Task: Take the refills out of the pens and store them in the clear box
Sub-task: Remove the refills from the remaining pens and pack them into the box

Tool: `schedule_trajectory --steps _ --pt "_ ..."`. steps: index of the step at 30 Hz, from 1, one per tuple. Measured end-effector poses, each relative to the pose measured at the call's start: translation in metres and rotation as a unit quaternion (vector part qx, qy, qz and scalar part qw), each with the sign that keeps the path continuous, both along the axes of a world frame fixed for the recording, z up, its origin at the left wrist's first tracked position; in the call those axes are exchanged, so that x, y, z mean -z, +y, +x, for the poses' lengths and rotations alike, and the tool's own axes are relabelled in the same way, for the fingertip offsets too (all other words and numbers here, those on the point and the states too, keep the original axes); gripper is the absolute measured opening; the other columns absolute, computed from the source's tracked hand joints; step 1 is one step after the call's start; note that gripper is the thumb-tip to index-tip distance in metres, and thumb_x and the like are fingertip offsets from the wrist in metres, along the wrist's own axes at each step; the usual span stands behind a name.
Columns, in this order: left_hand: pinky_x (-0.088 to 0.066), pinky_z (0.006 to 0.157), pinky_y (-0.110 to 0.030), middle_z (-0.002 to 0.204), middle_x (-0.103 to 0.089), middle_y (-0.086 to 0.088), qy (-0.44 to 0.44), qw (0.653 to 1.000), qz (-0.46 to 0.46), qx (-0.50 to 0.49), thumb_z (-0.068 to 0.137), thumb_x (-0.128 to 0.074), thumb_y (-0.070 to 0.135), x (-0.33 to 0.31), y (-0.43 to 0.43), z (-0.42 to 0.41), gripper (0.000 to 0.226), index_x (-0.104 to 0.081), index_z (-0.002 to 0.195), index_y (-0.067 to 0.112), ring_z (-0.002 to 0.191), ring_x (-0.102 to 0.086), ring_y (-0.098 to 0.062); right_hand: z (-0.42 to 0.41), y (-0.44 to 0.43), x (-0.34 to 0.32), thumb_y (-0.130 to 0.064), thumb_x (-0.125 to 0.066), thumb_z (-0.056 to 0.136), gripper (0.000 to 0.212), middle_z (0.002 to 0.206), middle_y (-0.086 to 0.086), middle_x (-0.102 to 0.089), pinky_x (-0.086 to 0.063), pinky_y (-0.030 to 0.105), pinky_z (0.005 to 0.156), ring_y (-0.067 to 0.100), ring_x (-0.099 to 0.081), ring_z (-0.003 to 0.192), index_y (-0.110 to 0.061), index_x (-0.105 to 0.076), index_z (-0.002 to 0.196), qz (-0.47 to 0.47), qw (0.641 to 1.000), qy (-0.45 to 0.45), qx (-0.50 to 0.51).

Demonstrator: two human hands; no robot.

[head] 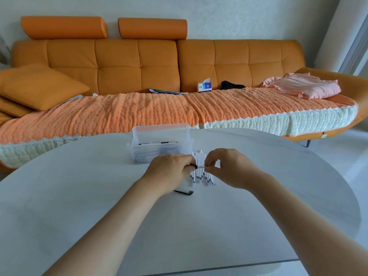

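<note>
In the middle of the frame the two hands meet above a row of white pens [199,159], which lie side by side on the white table [258,196]. The left hand [169,170] is curled around one pen [194,166] and grips its dark end. The right hand [229,168] pinches, with thumb and fingertips, a thin light part that comes out of this pen; I judge that it is the refill [201,166], but it is too small to be sure. The pen is held level, just above the row.

The clear box [143,136] stands just behind the hands, a little to the left of the centre. Some long dark and white pieces lie at its bottom, probably refills already stored. A short black part [183,192] lies on the table near the left wrist.

The refill is surely very light and thin, and it can bend if it is pulled at an angle. It is better to hold it close to the place where it leaves the barrel and to pull straight along the pen. The smooth plastic can slip, so a firm pinch is needed, while the other hand keeps the barrel from turning. The tip can leave ink on the fingers. Because it rolls easily, it should be laid lengthwise into the box, not dropped.
</note>
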State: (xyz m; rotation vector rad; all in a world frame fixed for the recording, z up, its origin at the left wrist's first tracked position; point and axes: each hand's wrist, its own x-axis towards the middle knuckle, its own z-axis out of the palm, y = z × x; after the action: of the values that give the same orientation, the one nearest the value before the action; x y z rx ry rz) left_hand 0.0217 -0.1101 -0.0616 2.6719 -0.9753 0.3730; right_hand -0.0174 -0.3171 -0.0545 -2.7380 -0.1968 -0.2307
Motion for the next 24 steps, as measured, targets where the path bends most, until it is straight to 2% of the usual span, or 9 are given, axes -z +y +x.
schedule_trajectory --steps 6,10,12,14,16,19,24 --pt "-0.045 0.075 -0.033 0.104 -0.065 0.014 0.059 0.996 0.030 -0.052 0.097 -0.046 0.039 -0.001 0.015 0.012 0.011 -0.055 0.099 0.033 0.096 -0.059 -0.016 0.000 -0.023 0.007 -0.034 -0.061 0.092 0.003 0.093 -0.016 -0.065 -0.052 0.031 0.072 0.011 -0.059 0.084 -0.034 -0.064 0.091 -0.022 0.998 0.021 0.046" --pt "-0.037 0.066 -0.028 0.095 -0.063 0.015 0.024 0.991 0.025 -0.131 0.087 -0.052 0.033 0.000 0.032 0.014 0.003 -0.052 0.090 0.032 0.091 -0.059 -0.015 0.000 -0.032 0.014 -0.033 -0.058 0.093 0.005 0.094 -0.014 -0.066 -0.049 0.029 0.069 0.013 -0.059 0.085 -0.033 -0.063 0.091 -0.032 0.996 0.044 0.076" --pt "-0.038 0.065 -0.027 0.096 -0.062 0.015 0.000 0.987 -0.011 -0.159 0.087 -0.053 0.030 0.000 0.036 0.014 0.005 -0.054 0.091 0.032 0.091 -0.060 -0.015 -0.001 -0.031 0.014 -0.034 -0.058 0.094 0.005 0.094 -0.014 -0.066 -0.049 0.029 0.069 0.014 -0.059 0.085 -0.033 -0.063 0.092 -0.034 0.995 0.046 0.079" --pt "-0.043 0.067 -0.026 0.102 -0.060 0.020 -0.004 0.987 -0.073 -0.142 0.088 -0.058 0.033 0.000 0.035 0.011 0.008 -0.061 0.096 0.034 0.092 -0.059 -0.008 -0.001 -0.027 0.014 -0.034 -0.058 0.094 0.005 0.094 -0.013 -0.066 -0.051 0.031 0.071 0.014 -0.059 0.085 -0.033 -0.063 0.092 -0.025 0.996 0.046 0.071" --pt "-0.045 0.071 -0.025 0.108 -0.058 0.024 0.007 0.991 -0.094 -0.097 0.089 -0.061 0.040 0.000 0.028 0.006 0.014 -0.065 0.103 0.038 0.092 -0.058 -0.002 -0.002 -0.021 0.013 -0.036 -0.059 0.094 0.005 0.094 -0.014 -0.066 -0.053 0.034 0.074 0.013 -0.060 0.086 -0.033 -0.063 0.093 -0.013 0.998 0.042 0.055" --pt "-0.047 0.076 -0.026 0.111 -0.058 0.025 0.026 0.996 -0.059 -0.063 0.089 -0.059 0.050 0.002 0.018 0.001 0.022 -0.065 0.109 0.041 0.096 -0.058 -0.001 -0.003 -0.013 0.011 -0.038 -0.059 0.094 0.007 0.096 -0.015 -0.065 -0.052 0.033 0.075 0.011 -0.059 0.086 -0.033 -0.063 0.094 -0.007 0.999 0.028 0.031" --pt "-0.047 0.072 -0.029 0.095 -0.062 0.017 0.040 0.997 -0.036 -0.063 0.092 -0.059 0.044 0.006 0.022 0.006 0.014 -0.068 0.100 0.037 0.092 -0.059 -0.007 -0.004 -0.006 0.010 -0.040 -0.061 0.094 0.010 0.097 -0.014 -0.066 -0.050 0.029 0.072 0.010 -0.059 0.086 -0.031 -0.066 0.097 -0.006 1.000 0.011 0.023"
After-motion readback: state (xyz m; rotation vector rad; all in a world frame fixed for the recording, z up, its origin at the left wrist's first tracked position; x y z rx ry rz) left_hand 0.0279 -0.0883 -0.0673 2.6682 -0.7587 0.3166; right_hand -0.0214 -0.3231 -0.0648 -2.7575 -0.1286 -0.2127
